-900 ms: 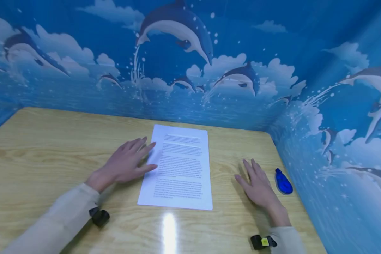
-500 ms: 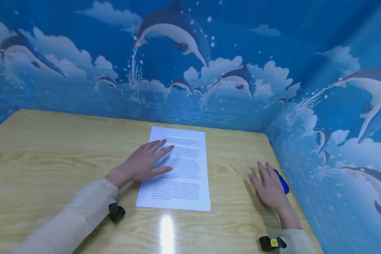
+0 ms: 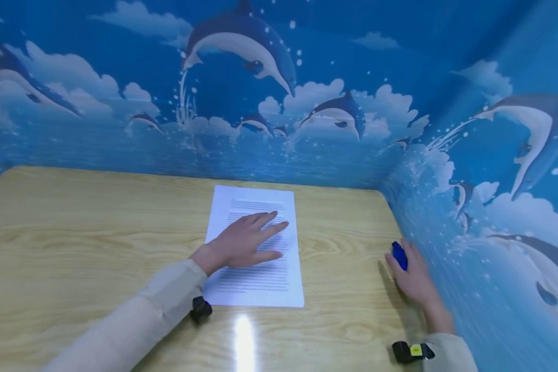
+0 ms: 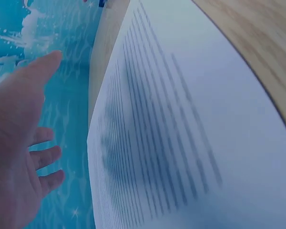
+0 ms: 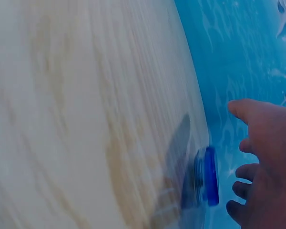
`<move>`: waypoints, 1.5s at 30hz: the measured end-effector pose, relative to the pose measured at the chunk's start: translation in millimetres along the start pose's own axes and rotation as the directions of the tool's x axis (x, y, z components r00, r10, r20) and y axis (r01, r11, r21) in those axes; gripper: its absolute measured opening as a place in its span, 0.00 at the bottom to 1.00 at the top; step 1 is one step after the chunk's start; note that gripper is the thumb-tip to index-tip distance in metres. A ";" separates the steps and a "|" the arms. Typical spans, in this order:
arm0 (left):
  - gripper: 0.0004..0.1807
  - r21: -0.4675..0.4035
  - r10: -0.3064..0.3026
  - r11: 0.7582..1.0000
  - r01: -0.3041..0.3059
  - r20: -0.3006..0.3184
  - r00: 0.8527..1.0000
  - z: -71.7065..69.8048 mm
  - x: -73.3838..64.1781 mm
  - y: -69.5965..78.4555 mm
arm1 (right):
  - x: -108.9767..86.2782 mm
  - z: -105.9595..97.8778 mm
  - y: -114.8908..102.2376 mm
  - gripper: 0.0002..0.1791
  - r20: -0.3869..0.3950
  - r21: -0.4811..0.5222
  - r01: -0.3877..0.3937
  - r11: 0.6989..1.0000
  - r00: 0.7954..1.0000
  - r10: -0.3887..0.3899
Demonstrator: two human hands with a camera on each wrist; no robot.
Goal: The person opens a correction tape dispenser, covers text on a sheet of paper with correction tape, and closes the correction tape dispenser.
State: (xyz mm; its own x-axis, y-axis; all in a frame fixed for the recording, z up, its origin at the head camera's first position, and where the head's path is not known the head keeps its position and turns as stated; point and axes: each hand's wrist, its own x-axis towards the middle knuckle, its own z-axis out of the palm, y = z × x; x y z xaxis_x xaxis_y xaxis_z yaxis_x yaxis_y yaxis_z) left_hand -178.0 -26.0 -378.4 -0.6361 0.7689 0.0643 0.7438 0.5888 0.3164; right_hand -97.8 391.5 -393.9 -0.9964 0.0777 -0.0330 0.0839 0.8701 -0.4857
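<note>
A white sheet of printed paper [image 3: 220,206] lies flat on the wooden table. Over its middle is my left hand [image 3: 242,243], fingers spread and thumb out; in the left wrist view a gap shows between this hand [image 4: 16,133] and the page. Near the table's right edge lies a blue teardrop-shaped correction tape [image 3: 400,256]. My right hand [image 3: 416,279] reaches over it, hiding part of it between thumb and fingers. From the right wrist, the correction tape [image 5: 210,176] sits on the table with the hand [image 5: 269,162] just above and apart from it, fingers loosely bent.
The pale wooden table [image 3: 88,232] ends at a blue dolphin-printed curtain [image 3: 167,144] at the back and along the right side. Both wrists carry small black cameras. A light reflection shines near the table's front.
My left hand has moved right from the paper's left edge to over its middle. The right hand has moved right to the correction tape. The head view has shifted slightly.
</note>
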 end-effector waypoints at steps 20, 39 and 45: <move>0.36 0.145 0.103 0.983 -0.115 0.081 0.991 15.1 41.8 47.3 | -0.2 -1.0 4.6 0.45 -0.032 -0.048 -0.072 0.996 0.997 0.070; 0.36 0.150 0.089 0.983 -0.104 0.101 0.991 18.4 46.5 51.5 | -0.8 2.1 5.3 0.39 -0.050 -0.124 -0.181 0.976 0.983 0.176; 0.35 0.175 0.098 0.978 -0.112 0.087 0.991 17.0 47.1 50.1 | -0.4 2.0 7.9 0.39 -0.056 -0.116 -0.186 0.976 0.982 0.180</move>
State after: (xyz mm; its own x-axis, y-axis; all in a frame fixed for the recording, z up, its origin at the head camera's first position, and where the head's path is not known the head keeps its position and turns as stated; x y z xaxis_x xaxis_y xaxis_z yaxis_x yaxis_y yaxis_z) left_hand -167.2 44.0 -375.6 -0.5398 0.8417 0.0122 0.8348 0.5333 0.1369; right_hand -96.7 397.3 -399.5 -0.9629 0.2602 -0.0714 0.2680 0.8908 -0.3669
